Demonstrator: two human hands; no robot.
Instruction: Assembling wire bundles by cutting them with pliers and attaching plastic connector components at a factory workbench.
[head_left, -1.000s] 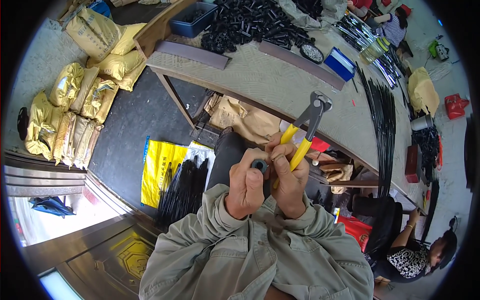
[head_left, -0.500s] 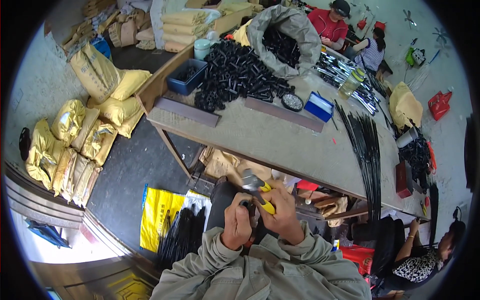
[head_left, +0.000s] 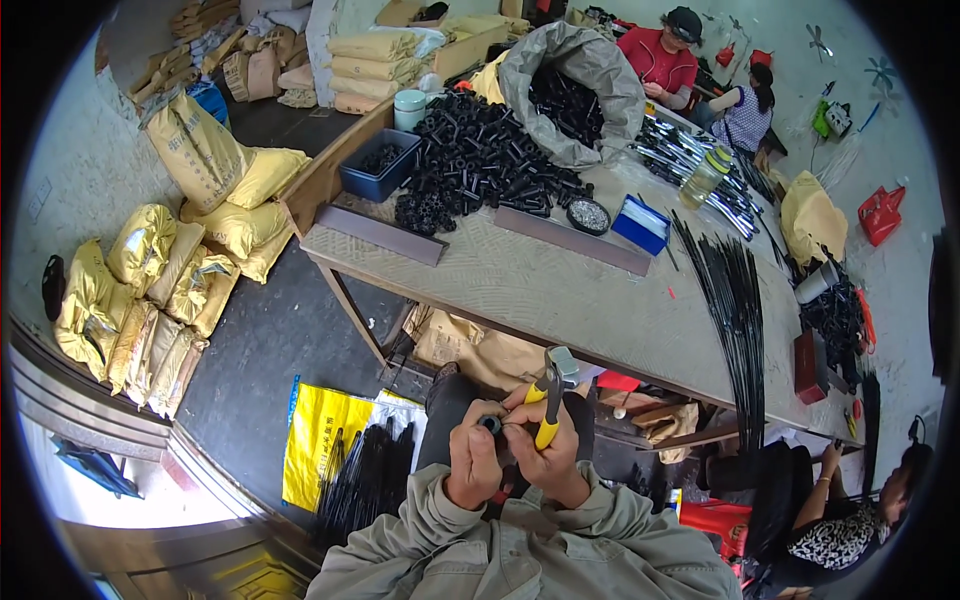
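Observation:
Over my lap, my left hand (head_left: 474,462) is closed around a short black cylindrical part (head_left: 490,424), whose round end faces up between thumb and fingers. My right hand (head_left: 547,455) meets it from the right, thumb and fingertips against the part's end. Held in that same right hand is a pair of pliers (head_left: 548,395) with yellow and black handles. Their metal head points up and away from me, clear of the part. Whether the right fingertips pinch something small cannot be made out.
The workbench (head_left: 590,285) ahead bears a heap of black plastic parts (head_left: 480,150), a grey sack (head_left: 610,75), a blue bin (head_left: 380,165), a dish of small pieces (head_left: 588,216) and long black rods (head_left: 728,310). More rods (head_left: 370,470) lie at left. Several people sit nearby.
The pliers have swung to the right and turned in my right hand, their head moving away from the part. My right fingertips have come onto the part's end.

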